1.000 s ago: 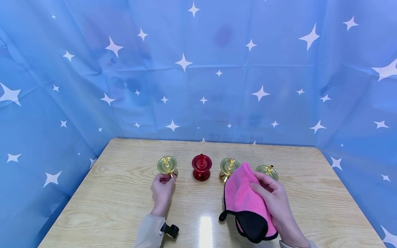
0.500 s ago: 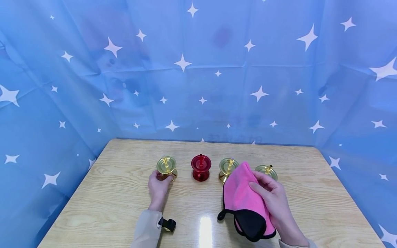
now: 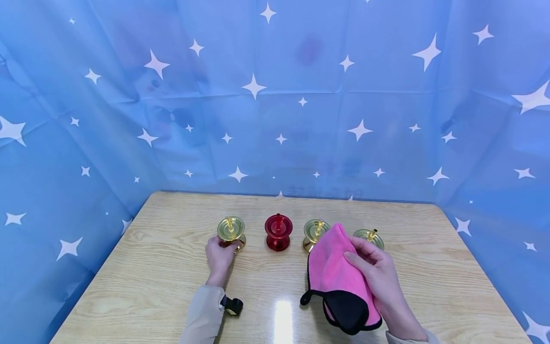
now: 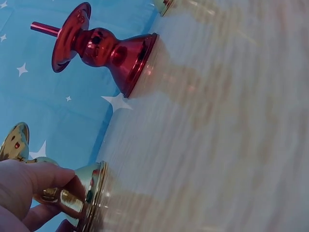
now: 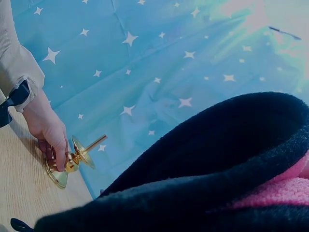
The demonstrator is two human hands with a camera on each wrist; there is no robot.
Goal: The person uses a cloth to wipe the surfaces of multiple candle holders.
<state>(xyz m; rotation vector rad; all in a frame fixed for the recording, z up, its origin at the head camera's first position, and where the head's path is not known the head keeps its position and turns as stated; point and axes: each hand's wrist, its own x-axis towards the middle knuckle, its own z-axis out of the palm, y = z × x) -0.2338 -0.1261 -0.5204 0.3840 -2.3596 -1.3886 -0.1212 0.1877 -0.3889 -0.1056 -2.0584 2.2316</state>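
Observation:
At the left end of a row stands a gold candle holder (image 3: 231, 229) with a wide dish and a thin upright peg. My left hand (image 3: 218, 260) grips it low, thumb and fingers around the stem just above the flared base (image 4: 91, 193), which sits on the tabletop in the left wrist view. A pink towel (image 3: 337, 267) with black edging, a black corner and a small loop hangs from my right hand (image 3: 380, 274), pinched between thumb and fingers. It partly covers another gold candle holder (image 3: 316, 231); its black part (image 5: 203, 159) fills much of the right wrist view.
A red candle holder (image 3: 279, 231) stands upright between the two gold ones. One more gold candle holder (image 3: 369, 236) is partly hidden behind the right hand. The wooden table (image 3: 142, 277) meets a blue starry backdrop (image 3: 275, 119) at its back and sides.
My left hand has shifted slightly left, from the front of the gold candle holder's base to around its lower left side. The right hand and the towel have stayed nearly still.

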